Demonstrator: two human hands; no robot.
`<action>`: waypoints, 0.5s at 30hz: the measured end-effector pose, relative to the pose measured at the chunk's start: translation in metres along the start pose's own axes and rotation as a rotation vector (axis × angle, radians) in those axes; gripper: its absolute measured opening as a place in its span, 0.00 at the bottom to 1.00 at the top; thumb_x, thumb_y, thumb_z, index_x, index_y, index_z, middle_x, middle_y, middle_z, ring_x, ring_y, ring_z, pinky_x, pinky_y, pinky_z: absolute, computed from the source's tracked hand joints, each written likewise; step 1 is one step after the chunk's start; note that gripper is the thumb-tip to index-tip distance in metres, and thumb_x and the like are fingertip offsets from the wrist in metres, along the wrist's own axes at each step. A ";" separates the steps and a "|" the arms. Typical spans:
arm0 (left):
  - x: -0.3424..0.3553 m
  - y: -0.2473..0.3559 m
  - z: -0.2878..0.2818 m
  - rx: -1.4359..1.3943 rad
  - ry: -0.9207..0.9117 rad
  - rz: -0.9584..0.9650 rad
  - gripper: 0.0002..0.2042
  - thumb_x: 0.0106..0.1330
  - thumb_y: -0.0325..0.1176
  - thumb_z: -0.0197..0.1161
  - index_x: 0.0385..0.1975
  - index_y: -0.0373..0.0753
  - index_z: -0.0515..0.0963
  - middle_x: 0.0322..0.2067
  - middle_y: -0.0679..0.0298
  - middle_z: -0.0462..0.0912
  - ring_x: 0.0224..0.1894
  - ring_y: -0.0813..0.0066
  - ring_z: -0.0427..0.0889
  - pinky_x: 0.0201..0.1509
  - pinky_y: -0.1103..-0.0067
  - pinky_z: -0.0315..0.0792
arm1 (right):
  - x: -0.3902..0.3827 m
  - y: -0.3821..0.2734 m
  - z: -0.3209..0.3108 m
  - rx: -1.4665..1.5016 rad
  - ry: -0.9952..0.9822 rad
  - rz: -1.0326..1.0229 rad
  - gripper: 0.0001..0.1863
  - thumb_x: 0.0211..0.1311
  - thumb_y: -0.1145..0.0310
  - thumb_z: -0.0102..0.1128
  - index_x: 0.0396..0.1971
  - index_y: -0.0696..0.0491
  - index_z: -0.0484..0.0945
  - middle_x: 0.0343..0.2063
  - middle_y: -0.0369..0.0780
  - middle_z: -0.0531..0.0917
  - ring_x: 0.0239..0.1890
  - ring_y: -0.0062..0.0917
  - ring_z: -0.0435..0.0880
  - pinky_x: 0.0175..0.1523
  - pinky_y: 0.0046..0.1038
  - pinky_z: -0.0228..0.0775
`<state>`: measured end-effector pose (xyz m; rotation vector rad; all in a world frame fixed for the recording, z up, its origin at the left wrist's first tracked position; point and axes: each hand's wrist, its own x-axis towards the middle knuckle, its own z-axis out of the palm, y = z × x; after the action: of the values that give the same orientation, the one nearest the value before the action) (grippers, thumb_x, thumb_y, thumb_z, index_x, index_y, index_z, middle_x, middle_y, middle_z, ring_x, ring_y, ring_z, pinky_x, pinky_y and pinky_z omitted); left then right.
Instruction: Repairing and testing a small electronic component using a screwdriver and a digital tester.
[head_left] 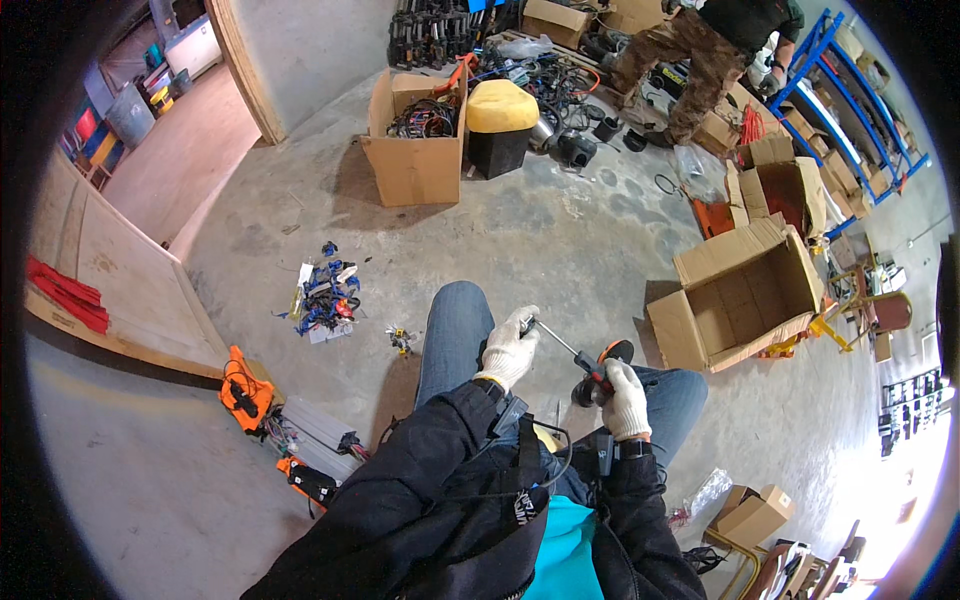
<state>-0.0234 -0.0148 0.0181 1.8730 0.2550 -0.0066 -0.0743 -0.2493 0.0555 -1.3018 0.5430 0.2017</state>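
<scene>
Between my knees, my gloved right hand [623, 400] grips the red and black handle of a screwdriver [561, 340], whose metal shaft points up to the left. My gloved left hand [510, 345] has its fingers closed at the shaft's far end on a small dark piece [530, 324], too small to name. A black and orange shoe [590, 391] shows behind the screwdriver. To the left on the concrete floor lie a pile of small blue parts [330, 300], a small metal piece [401, 340] and orange and black equipment [246, 392] with wires.
An open cardboard box [739, 304] stands front right, another [408, 167] at the back beside a yellow-topped container [500, 130]. Cables and parts [565, 100] lie heaped behind. A person [690, 65] bends by blue shelving [845, 110]. An open doorway [205, 120] is upper left, small boxes [755, 515] lower right.
</scene>
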 end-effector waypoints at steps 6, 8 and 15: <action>0.000 -0.002 0.000 -0.031 0.009 -0.001 0.19 0.67 0.27 0.63 0.58 0.44 0.80 0.40 0.58 0.87 0.42 0.70 0.85 0.50 0.74 0.77 | 0.000 0.000 -0.005 0.232 -0.118 -0.014 0.16 0.72 0.65 0.63 0.53 0.57 0.80 0.37 0.39 0.81 0.33 0.26 0.81 0.38 0.30 0.78; 0.000 -0.002 0.001 -0.029 0.013 0.010 0.18 0.67 0.27 0.63 0.58 0.44 0.80 0.40 0.58 0.87 0.42 0.69 0.86 0.50 0.73 0.77 | -0.001 -0.001 0.000 0.254 -0.064 -0.009 0.15 0.71 0.66 0.64 0.52 0.57 0.79 0.37 0.40 0.82 0.32 0.27 0.81 0.38 0.31 0.78; 0.002 -0.002 -0.001 0.007 0.015 0.039 0.19 0.67 0.27 0.64 0.58 0.44 0.79 0.40 0.59 0.87 0.43 0.67 0.86 0.50 0.72 0.77 | -0.001 -0.005 -0.003 -0.089 -0.092 -0.010 0.16 0.74 0.59 0.61 0.47 0.57 0.79 0.30 0.39 0.80 0.22 0.25 0.77 0.28 0.28 0.71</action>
<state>-0.0222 -0.0129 0.0163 1.8853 0.2295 0.0333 -0.0734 -0.2530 0.0601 -1.3744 0.4540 0.2788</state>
